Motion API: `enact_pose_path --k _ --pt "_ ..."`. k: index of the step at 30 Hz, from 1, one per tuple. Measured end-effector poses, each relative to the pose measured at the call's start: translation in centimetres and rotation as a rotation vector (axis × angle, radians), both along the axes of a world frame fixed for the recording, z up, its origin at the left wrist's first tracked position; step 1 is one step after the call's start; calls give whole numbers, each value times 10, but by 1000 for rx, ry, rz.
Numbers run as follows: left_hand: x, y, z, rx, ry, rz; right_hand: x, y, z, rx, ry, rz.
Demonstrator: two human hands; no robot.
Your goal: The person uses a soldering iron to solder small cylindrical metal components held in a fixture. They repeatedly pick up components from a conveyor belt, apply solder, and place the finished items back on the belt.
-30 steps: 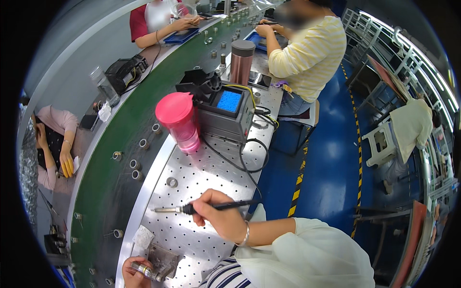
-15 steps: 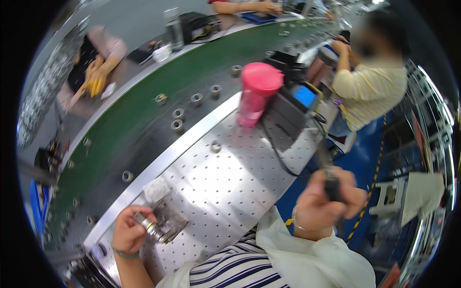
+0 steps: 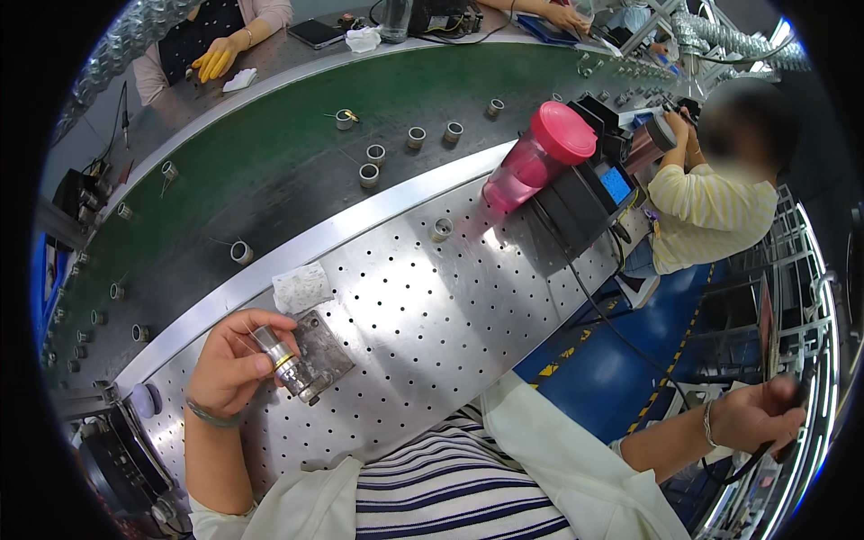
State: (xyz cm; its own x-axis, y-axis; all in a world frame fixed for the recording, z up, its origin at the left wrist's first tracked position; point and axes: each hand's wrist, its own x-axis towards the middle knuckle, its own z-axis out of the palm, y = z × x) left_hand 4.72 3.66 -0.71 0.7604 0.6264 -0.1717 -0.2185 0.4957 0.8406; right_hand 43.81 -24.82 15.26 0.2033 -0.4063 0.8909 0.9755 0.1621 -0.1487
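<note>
Left hand (image 3: 236, 367) closed around small metal cylinder (image 3: 273, 347), resting it on worn metal block (image 3: 317, 353) on perforated tabletop (image 3: 432, 306); right hand (image 3: 756, 416) far off to the side, gripping dark tool handle (image 3: 792, 405); best to keep cylinder steady against block.

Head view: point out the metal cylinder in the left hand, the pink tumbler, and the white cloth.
metal cylinder (image 3: 274, 348), head view, on its silver body.
pink tumbler (image 3: 540, 155), head view, on its side below the lid.
white cloth (image 3: 301, 287), head view, on its middle.
</note>
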Motion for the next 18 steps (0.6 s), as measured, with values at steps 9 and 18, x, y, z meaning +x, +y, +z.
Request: enact_pose_path --k 9,18 --pt "-6 -3 12 -70 34 10 72 20 -109 239 851 998" --pt "-12 -6 17 -55 10 11 -89 184 -94 -464 356 1284"
